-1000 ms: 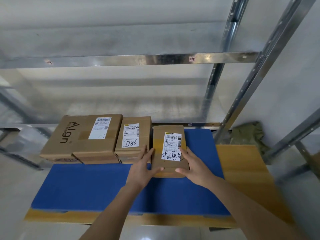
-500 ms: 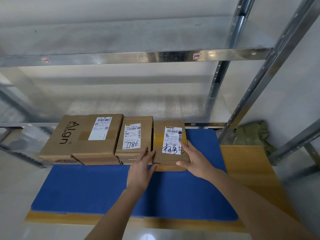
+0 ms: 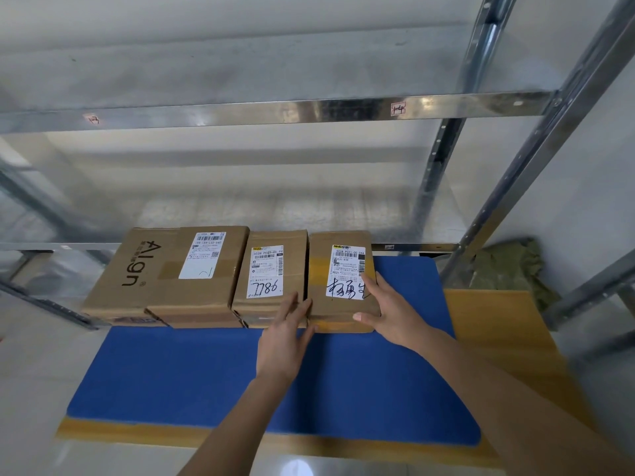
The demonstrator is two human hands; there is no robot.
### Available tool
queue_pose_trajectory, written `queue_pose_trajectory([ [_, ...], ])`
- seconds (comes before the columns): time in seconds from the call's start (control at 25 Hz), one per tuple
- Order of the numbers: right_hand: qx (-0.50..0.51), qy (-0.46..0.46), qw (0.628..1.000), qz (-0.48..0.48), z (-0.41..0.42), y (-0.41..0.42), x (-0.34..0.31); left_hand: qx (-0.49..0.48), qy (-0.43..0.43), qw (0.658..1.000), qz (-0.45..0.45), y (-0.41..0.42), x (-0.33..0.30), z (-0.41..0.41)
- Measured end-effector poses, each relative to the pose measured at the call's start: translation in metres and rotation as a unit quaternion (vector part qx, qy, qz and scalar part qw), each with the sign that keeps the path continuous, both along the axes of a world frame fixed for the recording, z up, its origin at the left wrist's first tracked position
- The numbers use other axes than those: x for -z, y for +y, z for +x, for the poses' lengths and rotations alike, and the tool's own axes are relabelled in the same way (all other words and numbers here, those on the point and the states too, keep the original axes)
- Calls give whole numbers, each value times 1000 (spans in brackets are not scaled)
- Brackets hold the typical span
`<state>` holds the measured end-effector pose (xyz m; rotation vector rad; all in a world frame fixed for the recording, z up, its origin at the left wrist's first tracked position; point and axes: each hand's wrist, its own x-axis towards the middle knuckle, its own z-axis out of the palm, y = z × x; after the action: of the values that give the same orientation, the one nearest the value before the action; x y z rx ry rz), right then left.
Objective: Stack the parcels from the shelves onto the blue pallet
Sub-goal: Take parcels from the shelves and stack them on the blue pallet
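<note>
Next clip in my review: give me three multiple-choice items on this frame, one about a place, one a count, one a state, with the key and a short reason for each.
1. Where does the parcel marked 7786 lie?
A. Between the other two parcels
B. At the right end of the row
C. On the steel shelf

2. How many parcels lie on the blue pallet?
A. One
B. Three
C. Five

3. What is the right hand doing?
A. Hanging idle beside the pallet
B. Resting on the right parcel, fingers straight
C. Gripping a shelf post

Key:
1 A: the Align box lies on its left, the right parcel on its right.
2 B: three boxes form one row along the far edge.
3 B: its fingers lie over that parcel's top and right edge; the left hand touches the seam between the two smaller parcels.
</note>
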<state>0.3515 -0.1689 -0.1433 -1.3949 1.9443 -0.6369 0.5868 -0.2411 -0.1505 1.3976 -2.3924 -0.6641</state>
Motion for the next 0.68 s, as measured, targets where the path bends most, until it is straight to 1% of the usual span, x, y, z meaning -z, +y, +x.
queue_pose_trajectory([
  [0.2, 5, 1, 1000, 8, -1, -1, 3, -3, -2, 1000, 17, 1, 0, 1],
  [0.36, 7, 1, 1000, 16, 0, 8, -11, 14, -5, 999, 33, 1, -14, 4],
  [0.52, 2, 7, 1000, 20, -6, 33, -39, 39, -18, 999, 7, 6, -44, 5],
  [0.6, 9, 23, 999, 24, -14, 50, -63, 46, -17, 999, 5, 9, -69, -1],
  [0.68, 30, 47, 998, 24, -22, 70, -96, 73, 2, 997, 1, 13, -100, -12],
])
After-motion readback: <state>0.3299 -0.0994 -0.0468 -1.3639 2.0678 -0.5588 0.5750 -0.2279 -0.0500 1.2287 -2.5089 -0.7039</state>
